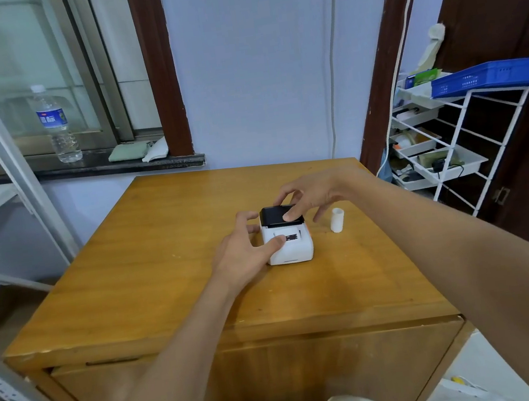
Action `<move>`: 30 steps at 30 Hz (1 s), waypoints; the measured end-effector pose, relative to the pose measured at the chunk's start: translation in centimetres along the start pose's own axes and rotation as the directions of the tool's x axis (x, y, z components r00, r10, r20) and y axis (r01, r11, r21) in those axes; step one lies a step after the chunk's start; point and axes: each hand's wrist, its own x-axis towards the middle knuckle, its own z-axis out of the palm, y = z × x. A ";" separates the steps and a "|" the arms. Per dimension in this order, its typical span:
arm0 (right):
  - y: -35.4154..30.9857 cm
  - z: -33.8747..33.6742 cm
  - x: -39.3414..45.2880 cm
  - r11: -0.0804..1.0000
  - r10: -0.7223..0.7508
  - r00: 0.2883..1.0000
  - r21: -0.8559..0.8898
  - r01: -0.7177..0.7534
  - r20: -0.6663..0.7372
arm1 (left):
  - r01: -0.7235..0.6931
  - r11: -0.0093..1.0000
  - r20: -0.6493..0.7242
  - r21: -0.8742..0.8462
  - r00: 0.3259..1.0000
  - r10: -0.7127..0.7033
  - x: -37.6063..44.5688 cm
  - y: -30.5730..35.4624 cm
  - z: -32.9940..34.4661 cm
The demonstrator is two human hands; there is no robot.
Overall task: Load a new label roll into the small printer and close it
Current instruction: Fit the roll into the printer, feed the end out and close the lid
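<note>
Head view: both bare forearms reach forward over a wooden table [166,280]. Left hand [242,250] braces the printer [290,242] from its left side, thumb lying across the white top by a dark slot, fingers spread along the left wall. Printer sits near table centre; white body, black lid [275,215] at its far end. Cannot tell if the lid is fully shut. Right hand [309,194] arches over the lid, thumb pressed on the black surface, index curled at the far edge, remaining fingers splayed apart and clear of the table. Roll [337,220] stands upright just right of the printer, untouched, near the right fingertips. Beyond: water bottle [56,123] on the windowsill at left; wire rack [451,148] with a blue tray [492,76] at right.
</note>
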 end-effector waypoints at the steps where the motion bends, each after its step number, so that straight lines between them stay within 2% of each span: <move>1: 0.0 0.0 -0.1 1.000 0.002 1.000 0.006 -0.002 0.006 | -0.001 1.000 0.002 -0.001 1.000 0.001 0.0 0.0 0.0; 13: -1.3 -0.1 0.2 0.996 0.080 0.994 -0.051 -0.076 0.072 | -0.032 0.998 -0.004 0.045 0.999 0.033 -0.1 0.1 0.0; 19: -3.2 -0.3 0.5 0.977 0.139 0.986 -0.177 -0.121 0.095 | -0.020 0.999 0.030 0.035 0.999 0.019 -0.2 0.2 0.0; 26: -2.7 -0.2 0.8 0.976 0.134 0.987 -0.181 -0.117 0.084 | -0.045 0.999 0.081 0.021 0.996 0.043 -0.4 -0.1 0.1; 30: -2.8 -0.6 1.5 0.964 0.127 0.989 -0.242 -0.106 0.072 | -0.073 0.997 0.096 -0.005 0.993 0.073 -0.1 -0.6 0.3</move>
